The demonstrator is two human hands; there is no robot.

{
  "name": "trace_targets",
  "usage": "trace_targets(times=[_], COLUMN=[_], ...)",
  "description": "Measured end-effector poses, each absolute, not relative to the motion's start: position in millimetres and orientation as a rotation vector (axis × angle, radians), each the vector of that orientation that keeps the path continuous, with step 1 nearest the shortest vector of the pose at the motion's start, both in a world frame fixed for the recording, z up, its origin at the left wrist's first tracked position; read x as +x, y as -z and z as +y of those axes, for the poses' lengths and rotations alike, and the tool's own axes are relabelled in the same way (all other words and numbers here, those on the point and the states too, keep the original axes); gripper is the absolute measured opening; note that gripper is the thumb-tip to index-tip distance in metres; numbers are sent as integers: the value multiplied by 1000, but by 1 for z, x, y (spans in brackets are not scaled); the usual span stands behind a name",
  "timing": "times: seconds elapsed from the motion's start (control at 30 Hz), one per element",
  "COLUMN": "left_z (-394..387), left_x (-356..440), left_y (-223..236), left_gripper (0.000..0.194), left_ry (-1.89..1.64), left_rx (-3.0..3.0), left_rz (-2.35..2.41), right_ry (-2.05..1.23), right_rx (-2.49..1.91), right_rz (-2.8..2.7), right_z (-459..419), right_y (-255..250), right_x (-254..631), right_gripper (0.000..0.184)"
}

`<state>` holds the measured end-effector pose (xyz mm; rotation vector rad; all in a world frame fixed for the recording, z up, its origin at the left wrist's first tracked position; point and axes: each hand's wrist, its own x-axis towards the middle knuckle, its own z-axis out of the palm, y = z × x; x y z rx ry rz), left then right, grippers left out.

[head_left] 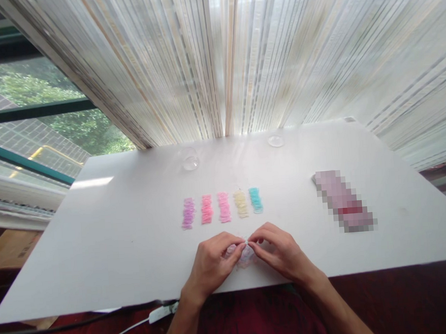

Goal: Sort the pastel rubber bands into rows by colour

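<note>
Near the table's front edge, my left hand [218, 258] and my right hand [278, 250] meet fingertip to fingertip, each closed in a pinch. Between them is something small and pale, too small to name. Under and behind my fingers lies a loose pile of thin pastel strands or loops [246, 259], partly hidden by my hands. Beyond it, several short bundles of thin strands lie in a row: a purple bundle [188, 213], a coral pink bundle [206, 209], a light pink bundle [224, 207], a pale yellow bundle [241, 204] and a turquoise bundle [256, 200].
On the white table [137, 249], a clear round container [190, 161] and a clear shallow dish or lid [275, 141] stand at the back. A pixelated pinkish oblong [343, 202] lies to the right. Curtains [219, 60] hang behind. A white cable connector [162, 312] is below the front edge.
</note>
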<state>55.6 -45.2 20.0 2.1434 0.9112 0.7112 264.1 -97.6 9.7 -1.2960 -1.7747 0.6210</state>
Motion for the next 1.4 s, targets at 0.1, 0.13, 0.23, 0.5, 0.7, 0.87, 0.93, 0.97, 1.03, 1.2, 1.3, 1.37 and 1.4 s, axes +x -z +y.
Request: trace_targets(times=[0.1, 0.13, 0.23, 0.5, 0.7, 0.87, 0.93, 0.97, 1.03, 1.2, 1.3, 1.37, 1.4], left_z=[-45, -45, -45, -43, -43, -43, -43, -42, -41, -39, -40, -42, -43], left_x=[56, 56, 56, 55, 45, 38, 36, 36, 35, 36, 39, 41, 43], left_y=[-20, -19, -19, -16, -15, -12, -11, -11, -11, -15, -19, -22, -23], left_gripper=[11, 11, 10, 9, 12, 12, 12, 12, 11, 9, 10, 11, 12], left_ry=[-703, -702, -700, -728, -756, -771, -774, -772, -763, -708, -647, -605, -583], left_rx=[2141, 2139, 2129, 2140, 2128, 2114, 2108, 2110, 2121, 2226, 2307, 2341, 2353], left_rz=[914, 915, 921, 945, 994, 1029, 1037, 1040, 1056, 1151, 1173, 1159, 1150], right_ry=[-614, -608, -595, -567, -397, -379, -370, -368, -369, -361, -355, -409, -446], right_rx=[-1307, -1309, -1321, -1397, -1555, -1574, -1582, -1583, -1586, -1590, -1551, -1507, -1481], right_rz=[-1770, -1768, -1767, -1767, -1741, -1749, -1738, -1732, -1720, -1708, -1730, -1773, -1793], right_z=[-97, -97, -98, -88, -66, -58, -58, -58, -58, -63, -71, -77, -80], right_y=[-9, -8, -8, -12, -7, -2, 0, 0, 1, -4, -10, -14, -15], right_x=[265, 266, 267, 283, 310, 313, 312, 312, 312, 312, 303, 295, 290], right_gripper=[7, 6, 6, 8, 10, 11, 11, 11, 11, 11, 10, 11, 12])
